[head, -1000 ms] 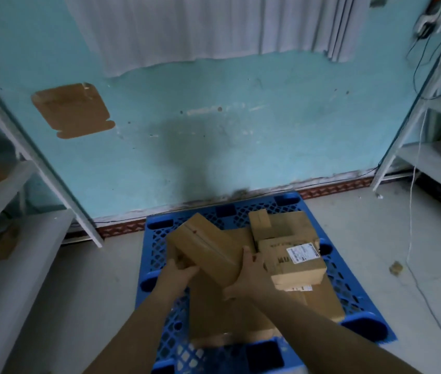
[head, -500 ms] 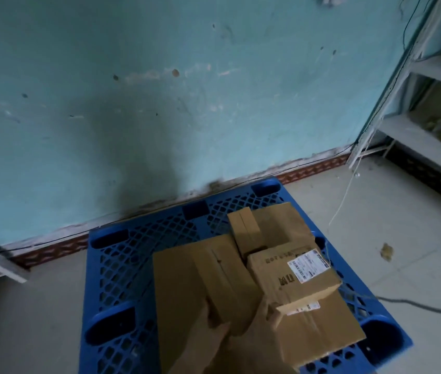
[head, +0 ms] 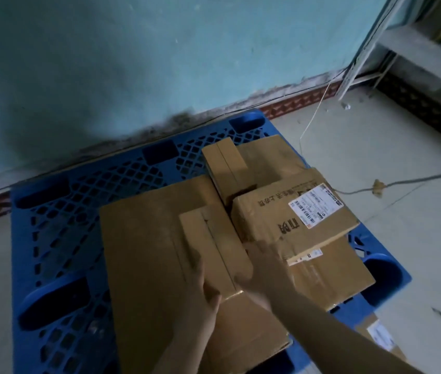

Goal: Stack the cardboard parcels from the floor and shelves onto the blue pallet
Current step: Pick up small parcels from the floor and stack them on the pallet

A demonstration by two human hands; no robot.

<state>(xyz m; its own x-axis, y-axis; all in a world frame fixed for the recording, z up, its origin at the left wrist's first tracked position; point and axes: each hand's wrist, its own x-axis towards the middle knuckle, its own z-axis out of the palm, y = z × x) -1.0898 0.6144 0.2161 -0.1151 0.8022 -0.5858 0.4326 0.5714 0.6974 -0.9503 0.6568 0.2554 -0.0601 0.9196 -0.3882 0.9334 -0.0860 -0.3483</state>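
The blue pallet (head: 60,228) lies on the floor against the turquoise wall. Several cardboard parcels rest on it: a large flat one (head: 146,252) in the middle, a labelled box (head: 289,220) on the right stacked on another, and a narrow box (head: 224,163) at the back. A long narrow parcel (head: 214,247) lies on top of the large flat one. My left hand (head: 203,290) presses its left near end and my right hand (head: 265,268) grips its right side, beside the labelled box.
A metal shelf unit (head: 413,47) stands at the right, with a cable (head: 403,182) trailing across the floor. Another labelled parcel (head: 378,336) lies on the floor by the pallet's near right corner. The wall runs right behind the pallet.
The long parcel has come down from a tilted hold to lie flat on the large parcel. The camera has moved closer and lower.
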